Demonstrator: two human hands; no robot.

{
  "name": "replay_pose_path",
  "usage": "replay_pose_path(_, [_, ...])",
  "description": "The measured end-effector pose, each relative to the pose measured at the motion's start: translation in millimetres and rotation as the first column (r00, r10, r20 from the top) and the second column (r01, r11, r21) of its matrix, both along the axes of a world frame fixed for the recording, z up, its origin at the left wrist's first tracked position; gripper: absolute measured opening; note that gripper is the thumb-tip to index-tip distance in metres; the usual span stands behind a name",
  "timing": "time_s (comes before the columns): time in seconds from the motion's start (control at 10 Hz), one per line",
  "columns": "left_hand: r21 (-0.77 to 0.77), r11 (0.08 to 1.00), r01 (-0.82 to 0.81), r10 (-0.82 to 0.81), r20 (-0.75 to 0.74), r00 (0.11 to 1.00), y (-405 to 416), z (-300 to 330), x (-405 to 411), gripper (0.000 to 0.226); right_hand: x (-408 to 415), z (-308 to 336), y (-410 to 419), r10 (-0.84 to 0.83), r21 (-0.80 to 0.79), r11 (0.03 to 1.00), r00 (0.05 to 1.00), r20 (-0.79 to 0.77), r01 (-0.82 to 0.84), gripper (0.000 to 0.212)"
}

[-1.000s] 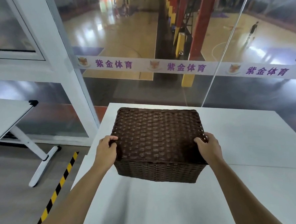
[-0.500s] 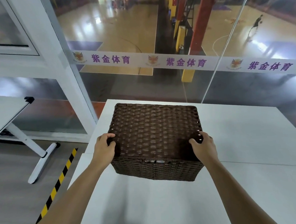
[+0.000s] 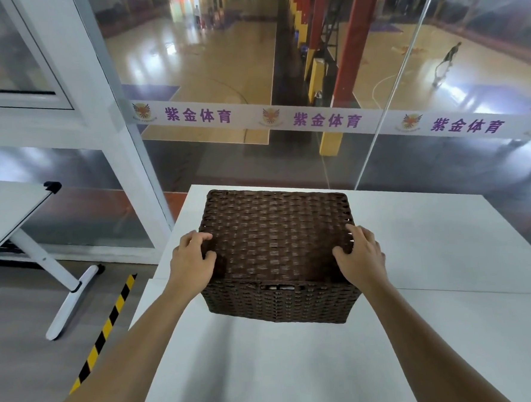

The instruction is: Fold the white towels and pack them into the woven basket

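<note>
A dark brown woven basket [image 3: 276,240] with its lid down stands on the white table [image 3: 432,252]. My left hand [image 3: 191,261] grips the lid's left edge with curled fingers. My right hand [image 3: 359,254] grips the lid's right edge the same way. A slot in the basket's front wall [image 3: 277,287] shows something white inside. No loose towel is in view.
A glass wall [image 3: 286,156] with a purple-lettered white strip runs just behind the table's far edge. A white pillar [image 3: 103,117] stands at the left. Another white table [image 3: 7,213] on a white leg is at the far left. Yellow-black floor tape [image 3: 104,332] runs beside my table.
Both hands have slid further onto the lid's sides, fingers curling over its top. The view has dipped slightly; the basket stays in place on the table.
</note>
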State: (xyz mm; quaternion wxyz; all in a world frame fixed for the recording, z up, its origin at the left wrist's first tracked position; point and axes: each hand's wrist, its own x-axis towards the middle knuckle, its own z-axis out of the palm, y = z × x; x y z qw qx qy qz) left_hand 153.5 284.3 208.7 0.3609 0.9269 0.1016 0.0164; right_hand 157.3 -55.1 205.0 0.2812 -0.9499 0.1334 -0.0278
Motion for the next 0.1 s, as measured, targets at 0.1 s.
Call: replay_pose_path(0.1, [0.15,0.986,0.071,-0.09,0.122,0.988,-5.9,23.1,-6.1,0.031,-6.5,22.6,14.3,0.09,-0.083,0.993,0.992,0.085,-0.083,0.061])
